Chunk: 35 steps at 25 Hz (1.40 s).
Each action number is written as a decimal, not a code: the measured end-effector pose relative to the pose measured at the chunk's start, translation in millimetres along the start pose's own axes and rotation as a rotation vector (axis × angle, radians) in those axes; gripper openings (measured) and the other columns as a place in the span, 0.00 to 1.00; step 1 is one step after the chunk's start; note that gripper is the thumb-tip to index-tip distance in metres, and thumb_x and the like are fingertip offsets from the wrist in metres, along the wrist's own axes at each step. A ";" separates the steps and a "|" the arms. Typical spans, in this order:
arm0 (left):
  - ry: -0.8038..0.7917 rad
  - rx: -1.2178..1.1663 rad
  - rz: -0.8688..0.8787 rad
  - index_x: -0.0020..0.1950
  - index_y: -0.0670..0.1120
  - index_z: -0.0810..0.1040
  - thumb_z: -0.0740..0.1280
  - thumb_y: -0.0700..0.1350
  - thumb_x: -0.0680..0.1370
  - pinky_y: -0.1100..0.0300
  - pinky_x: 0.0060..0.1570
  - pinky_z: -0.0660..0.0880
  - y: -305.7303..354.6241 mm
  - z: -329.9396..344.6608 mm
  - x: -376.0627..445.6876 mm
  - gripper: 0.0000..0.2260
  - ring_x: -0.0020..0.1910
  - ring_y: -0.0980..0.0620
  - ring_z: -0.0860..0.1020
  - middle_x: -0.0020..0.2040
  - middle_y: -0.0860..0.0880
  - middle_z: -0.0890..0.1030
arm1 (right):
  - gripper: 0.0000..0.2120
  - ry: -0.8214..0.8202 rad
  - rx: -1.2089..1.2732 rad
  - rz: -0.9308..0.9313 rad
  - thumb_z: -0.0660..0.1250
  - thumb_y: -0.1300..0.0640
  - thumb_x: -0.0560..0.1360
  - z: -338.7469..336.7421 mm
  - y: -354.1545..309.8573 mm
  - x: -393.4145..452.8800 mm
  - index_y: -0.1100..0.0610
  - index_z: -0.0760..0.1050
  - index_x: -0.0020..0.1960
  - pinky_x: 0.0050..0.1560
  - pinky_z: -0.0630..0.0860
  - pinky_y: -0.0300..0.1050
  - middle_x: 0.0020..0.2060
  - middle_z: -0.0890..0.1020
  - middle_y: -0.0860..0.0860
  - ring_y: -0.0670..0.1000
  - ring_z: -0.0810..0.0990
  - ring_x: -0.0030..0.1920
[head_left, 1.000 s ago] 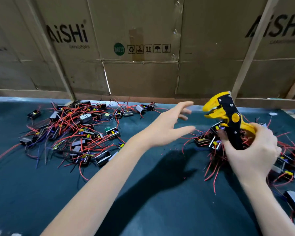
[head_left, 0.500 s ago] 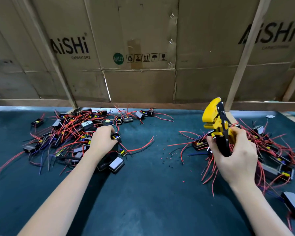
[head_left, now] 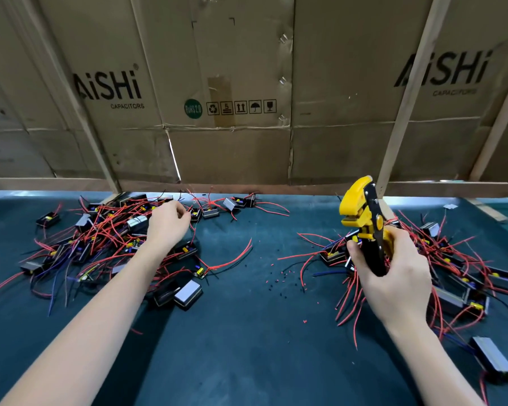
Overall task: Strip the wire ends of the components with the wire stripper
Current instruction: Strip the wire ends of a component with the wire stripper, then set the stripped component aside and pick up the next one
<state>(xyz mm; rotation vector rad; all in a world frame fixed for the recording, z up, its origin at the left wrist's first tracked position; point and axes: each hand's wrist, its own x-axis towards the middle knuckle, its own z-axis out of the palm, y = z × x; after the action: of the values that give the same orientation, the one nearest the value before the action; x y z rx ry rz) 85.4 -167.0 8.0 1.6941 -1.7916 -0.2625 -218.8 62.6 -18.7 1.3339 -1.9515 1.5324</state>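
Note:
A yellow and black wire stripper (head_left: pixel 361 218) stands upright in my right hand (head_left: pixel 393 276), which grips its handles, jaws pointing up. It hangs over the right pile of small black components with red and dark wires (head_left: pixel 452 259). My left hand (head_left: pixel 167 227) reaches into the left pile of the same components (head_left: pixel 94 235). Its fingers are curled, and thumb and fingertip pinch a thin red wire (head_left: pixel 193 232) at the pile's far right edge. Which component that wire belongs to is hidden in the tangle.
The work surface is a dark green mat (head_left: pixel 247 332) with small red and black insulation bits (head_left: pixel 282 276) scattered between the piles. A loose component (head_left: pixel 188 294) lies near my left forearm, another (head_left: pixel 493 358) at the lower right. Cardboard boxes (head_left: pixel 232 83) wall off the back edge.
My left hand swung from the middle over to the left pile, then reached farther back and pinched a wire. My right hand kept its grip on the stripper, almost still.

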 end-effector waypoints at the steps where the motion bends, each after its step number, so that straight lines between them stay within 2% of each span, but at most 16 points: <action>1: -0.031 0.037 -0.037 0.41 0.37 0.81 0.68 0.44 0.77 0.54 0.46 0.73 2.4 5.2 4.6 0.11 0.45 0.41 0.79 0.40 0.40 0.82 | 0.31 0.001 -0.005 -0.003 0.62 0.34 0.71 0.0 0.1 0.8 0.62 0.75 0.55 0.48 0.72 0.55 0.43 0.81 0.55 0.62 0.78 0.41; 3: -0.138 0.124 -0.131 0.38 0.36 0.80 0.70 0.48 0.76 0.55 0.42 0.73 4.0 17.2 11.8 0.16 0.43 0.41 0.79 0.38 0.40 0.80 | 0.32 -0.006 -0.020 0.000 0.62 0.33 0.71 0.6 0.6 2.6 0.61 0.75 0.55 0.48 0.72 0.54 0.43 0.81 0.54 0.61 0.78 0.42; 4: -0.171 0.150 -0.175 0.41 0.36 0.80 0.71 0.49 0.75 0.55 0.43 0.73 2.9 22.7 14.6 0.15 0.44 0.41 0.79 0.40 0.40 0.80 | 0.32 -0.013 -0.030 0.003 0.61 0.33 0.71 1.2 1.2 3.0 0.61 0.75 0.55 0.48 0.71 0.53 0.43 0.81 0.53 0.60 0.78 0.42; 6: -0.167 0.165 -0.236 0.48 0.38 0.82 0.72 0.46 0.74 0.52 0.47 0.75 0.5 28.8 17.4 0.11 0.50 0.39 0.79 0.49 0.39 0.81 | 0.32 -0.024 -0.038 0.008 0.61 0.32 0.70 2.9 2.2 4.6 0.60 0.75 0.55 0.48 0.70 0.52 0.43 0.80 0.52 0.59 0.77 0.42; 8: -0.098 0.113 -0.237 0.47 0.38 0.83 0.70 0.42 0.76 0.50 0.51 0.78 3.8 27.1 20.0 0.08 0.51 0.38 0.80 0.50 0.38 0.82 | 0.31 -0.022 -0.033 0.006 0.61 0.31 0.70 4.9 3.4 7.9 0.58 0.75 0.55 0.48 0.70 0.51 0.43 0.80 0.51 0.58 0.77 0.41; 10: 0.029 0.042 -0.148 0.43 0.38 0.84 0.68 0.44 0.78 0.48 0.52 0.79 13.7 15.9 24.5 0.10 0.48 0.38 0.82 0.44 0.37 0.84 | 0.30 -0.015 -0.044 -0.009 0.62 0.32 0.70 7.5 5.2 11.7 0.58 0.75 0.55 0.48 0.69 0.49 0.43 0.80 0.50 0.56 0.77 0.42; 13: 0.237 -0.088 0.119 0.42 0.39 0.85 0.68 0.45 0.78 0.49 0.51 0.78 35.7 -17.5 27.4 0.11 0.43 0.42 0.83 0.37 0.39 0.84 | 0.29 -0.040 -0.078 -0.030 0.62 0.32 0.71 12.8 8.1 11.9 0.58 0.75 0.55 0.49 0.66 0.47 0.45 0.80 0.49 0.56 0.78 0.44; 15: 0.251 -0.283 0.273 0.41 0.43 0.85 0.68 0.45 0.77 0.54 0.48 0.80 57.7 -42.3 20.6 0.09 0.38 0.48 0.84 0.35 0.45 0.85 | 0.30 -0.050 -0.102 -0.041 0.63 0.33 0.71 14.8 11.0 9.3 0.58 0.75 0.55 0.50 0.67 0.48 0.45 0.81 0.50 0.57 0.79 0.45; 17: 0.219 -0.580 0.362 0.38 0.49 0.84 0.70 0.47 0.75 0.63 0.38 0.78 78.7 -65.3 8.3 0.07 0.32 0.56 0.81 0.33 0.51 0.85 | 0.30 -0.042 -0.120 -0.047 0.63 0.32 0.71 14.2 13.7 7.7 0.59 0.76 0.55 0.50 0.68 0.48 0.46 0.81 0.50 0.57 0.79 0.45; 20: -0.012 -1.021 0.358 0.39 0.52 0.85 0.71 0.46 0.73 0.70 0.29 0.69 92.2 -79.4 -14.6 0.05 0.31 0.59 0.80 0.35 0.52 0.85 | 0.31 -0.025 -0.117 -0.027 0.63 0.32 0.71 9.8 16.0 10.2 0.58 0.75 0.56 0.50 0.68 0.48 0.47 0.81 0.50 0.57 0.80 0.47; 23: -0.341 -1.195 0.213 0.36 0.49 0.85 0.64 0.36 0.76 0.69 0.27 0.68 83.4 -44.9 -47.2 0.15 0.29 0.57 0.79 0.34 0.50 0.84 | 0.30 -0.008 -0.100 -0.008 0.63 0.32 0.71 5.0 17.4 9.4 0.58 0.76 0.56 0.50 0.71 0.52 0.45 0.81 0.50 0.57 0.80 0.46; 25: -0.561 -1.192 0.144 0.34 0.46 0.85 0.68 0.36 0.71 0.67 0.28 0.70 71.1 -18.1 -71.1 0.09 0.29 0.56 0.78 0.32 0.48 0.83 | 0.30 0.004 -0.085 0.007 0.63 0.32 0.70 3.2 15.1 8.3 0.58 0.76 0.54 0.49 0.72 0.53 0.43 0.81 0.50 0.57 0.79 0.44; 27: -0.776 -1.053 0.159 0.33 0.45 0.84 0.72 0.40 0.64 0.66 0.31 0.71 61.7 0.3 -88.2 0.02 0.32 0.54 0.78 0.33 0.47 0.82 | 0.30 0.007 -0.081 0.019 0.62 0.32 0.69 1.8 12.6 9.0 0.58 0.75 0.53 0.47 0.72 0.53 0.42 0.81 0.50 0.58 0.79 0.43; 28: -0.855 -0.943 0.207 0.34 0.45 0.84 0.73 0.42 0.65 0.66 0.32 0.71 58.3 7.9 -93.1 0.01 0.33 0.53 0.78 0.34 0.46 0.83 | 0.30 0.005 -0.085 0.020 0.62 0.32 0.69 0.8 12.4 9.8 0.58 0.75 0.53 0.47 0.73 0.53 0.42 0.81 0.50 0.59 0.79 0.43; 31: -0.926 -0.801 0.241 0.38 0.45 0.85 0.73 0.44 0.74 0.67 0.32 0.71 63.1 24.5 -102.9 0.06 0.35 0.55 0.77 0.38 0.45 0.84 | 0.29 0.001 -0.117 0.015 0.65 0.33 0.69 -1.8 15.9 11.5 0.58 0.76 0.53 0.48 0.74 0.54 0.43 0.81 0.51 0.59 0.79 0.43; 35: -0.891 -0.897 -0.033 0.46 0.39 0.84 0.60 0.51 0.82 0.64 0.31 0.71 64.9 25.6 -102.9 0.19 0.35 0.50 0.79 0.38 0.42 0.83 | 0.28 -0.034 -0.149 0.009 0.68 0.34 0.68 1.9 17.6 8.7 0.55 0.75 0.54 0.49 0.71 0.51 0.42 0.81 0.48 0.56 0.80 0.43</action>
<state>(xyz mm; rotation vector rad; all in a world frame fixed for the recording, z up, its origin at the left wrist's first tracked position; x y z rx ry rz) 12.9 -67.3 -8.0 0.9650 -1.7304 -1.7486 -237.0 56.7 -23.4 1.2976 -2.0509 1.3467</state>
